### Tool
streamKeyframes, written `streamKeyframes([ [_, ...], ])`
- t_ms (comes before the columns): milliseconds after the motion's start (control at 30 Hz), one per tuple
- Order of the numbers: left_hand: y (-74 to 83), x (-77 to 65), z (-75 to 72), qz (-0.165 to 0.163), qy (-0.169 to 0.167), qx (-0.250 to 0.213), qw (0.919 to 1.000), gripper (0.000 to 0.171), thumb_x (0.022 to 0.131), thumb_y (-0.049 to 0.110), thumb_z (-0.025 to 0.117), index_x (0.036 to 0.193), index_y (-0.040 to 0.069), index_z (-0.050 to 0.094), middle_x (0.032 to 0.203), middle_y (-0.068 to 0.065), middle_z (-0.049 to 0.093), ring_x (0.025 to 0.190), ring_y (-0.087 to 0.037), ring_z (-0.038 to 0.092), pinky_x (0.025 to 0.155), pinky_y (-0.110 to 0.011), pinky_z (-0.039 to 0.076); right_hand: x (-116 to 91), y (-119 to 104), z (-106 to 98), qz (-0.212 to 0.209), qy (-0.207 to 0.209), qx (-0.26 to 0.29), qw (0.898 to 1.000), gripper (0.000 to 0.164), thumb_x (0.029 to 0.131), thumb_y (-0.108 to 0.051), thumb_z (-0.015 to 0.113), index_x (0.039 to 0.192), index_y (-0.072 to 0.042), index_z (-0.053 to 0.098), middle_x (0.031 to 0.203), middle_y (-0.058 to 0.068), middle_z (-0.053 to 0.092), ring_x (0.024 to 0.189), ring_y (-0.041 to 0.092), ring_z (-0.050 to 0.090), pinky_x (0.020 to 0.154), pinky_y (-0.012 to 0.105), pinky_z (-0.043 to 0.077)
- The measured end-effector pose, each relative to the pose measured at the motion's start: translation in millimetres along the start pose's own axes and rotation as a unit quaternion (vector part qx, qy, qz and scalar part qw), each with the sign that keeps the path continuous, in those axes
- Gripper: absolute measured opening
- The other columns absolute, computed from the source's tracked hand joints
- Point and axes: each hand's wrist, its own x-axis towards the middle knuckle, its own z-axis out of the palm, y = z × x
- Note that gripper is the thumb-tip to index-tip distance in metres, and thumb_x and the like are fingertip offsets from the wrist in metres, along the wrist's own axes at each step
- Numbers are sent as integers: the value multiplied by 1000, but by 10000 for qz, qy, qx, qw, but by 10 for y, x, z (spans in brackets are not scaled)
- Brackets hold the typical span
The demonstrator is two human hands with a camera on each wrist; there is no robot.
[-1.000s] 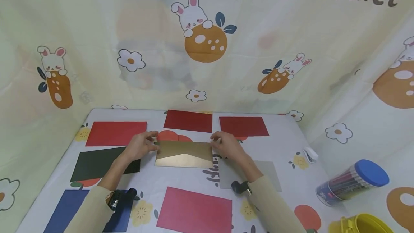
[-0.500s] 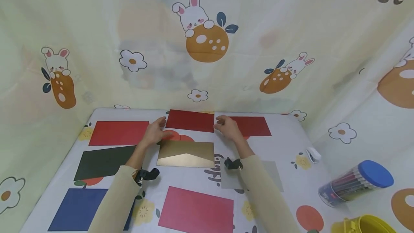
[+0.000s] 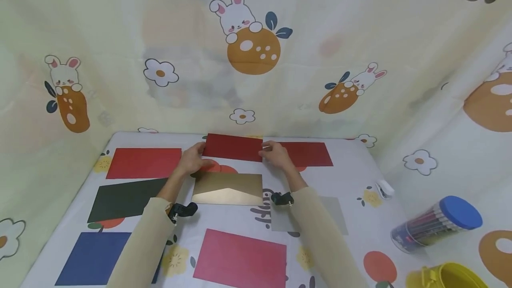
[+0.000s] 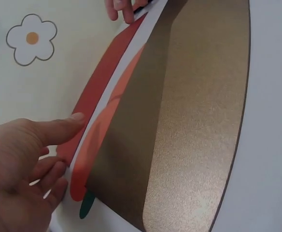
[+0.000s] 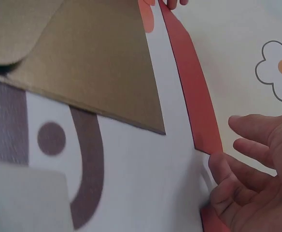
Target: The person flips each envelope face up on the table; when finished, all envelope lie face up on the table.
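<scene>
A flat dark red paper rectangle lies at the far middle of the table, between my hands. At its left end is my left hand; the left wrist view shows the thumb over the red edge and the other fingers beside the near corner. My right hand is at the opposite end, its fingertips by the corner in the right wrist view, fingers loosely bent. Just nearer lies a gold envelope with a flap. A second dark red rectangle lies partly behind my right hand.
Bright red, dark green, blue, pink and pale grey rectangles lie around the table. To the right stand a blue-lidded tub of pens, a yellow bucket and a small white object.
Both hands have moved away from the ends of the gold envelope, farther back to the ends of the middle dark red rectangle. The gold envelope stays flat in place.
</scene>
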Motion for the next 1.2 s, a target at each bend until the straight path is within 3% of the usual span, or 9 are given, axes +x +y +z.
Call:
streamKeyframes([
  [100, -29, 0, -7, -69, -37, -264, 9996, 88, 87, 22, 80, 156, 1, 30, 154, -23, 42, 141, -39, 40, 112, -53, 39, 3, -11, 31, 47, 38, 80, 10000, 46, 96, -25, 68, 137, -5, 57, 122, 14, 68, 99, 26, 67, 85, 39, 55],
  [200, -90, 1, -21, -10, -51, -861, 9963, 83, 91, 14, 75, 157, -1, 26, 156, -23, 39, 142, -39, 38, 114, -51, 38, -2, -26, 55, 282, 121, 437, 9986, 44, 97, -24, 68, 136, -5, 59, 119, 13, 68, 98, 26, 65, 86, 39, 54],
  [367, -189, 3, -46, -77, -13, -1683, 9857, 71, 96, 2, 64, 156, -3, 26, 155, -24, 40, 142, -39, 39, 114, -48, 38, -22, -17, 92, 716, 281, 1287, 9887, 38, 97, -22, 67, 131, -5, 64, 115, 10, 68, 97, 25, 62, 82, 34, 52],
  [633, -175, 6, -73, -359, 134, -2483, 9679, 64, 100, -5, 55, 157, -2, 25, 150, -28, 44, 138, -38, 46, 112, -46, 41, -41, 19, 111, 789, 711, 1639, 9807, 28, 96, -19, 68, 119, -4, 73, 107, 11, 70, 84, 19, 57, 64, 25, 47],
  [800, -161, -16, -83, -366, 262, -2617, 9641, 60, 100, -8, 50, 155, -5, 27, 146, -30, 47, 135, -39, 48, 111, -45, 42, -48, 16, 99, 961, 904, 2201, 9665, 24, 93, -12, 70, 112, -1, 75, 92, 6, 68, 70, 13, 52, 57, 25, 41],
  [900, -157, -28, -88, -354, 369, -2633, 9634, 57, 100, -8, 50, 153, -7, 31, 144, -31, 48, 134, -40, 49, 110, -46, 43, -35, 14, 86, 1043, 827, 2715, 9532, 22, 93, -10, 70, 110, 3, 74, 81, 4, 63, 62, 11, 46, 53, 25, 36],
  [1033, -151, -37, -100, -346, 482, -2648, 9625, 54, 99, -7, 51, 151, -7, 36, 142, -30, 50, 131, -41, 52, 108, -46, 45, -19, 17, 65, 1061, 711, 3240, 9374, 24, 92, -9, 71, 110, 6, 73, 79, 7, 60, 62, 14, 43, 52, 26, 32],
  [1200, -155, -32, -102, -261, 522, -2535, 9656, 50, 99, -5, 52, 148, -8, 41, 139, -30, 52, 126, -40, 57, 105, -44, 49, -21, 36, 42, 1169, 736, 3270, 9349, 21, 91, -13, 73, 106, 1, 75, 82, 9, 58, 64, 18, 43, 52, 28, 31],
])
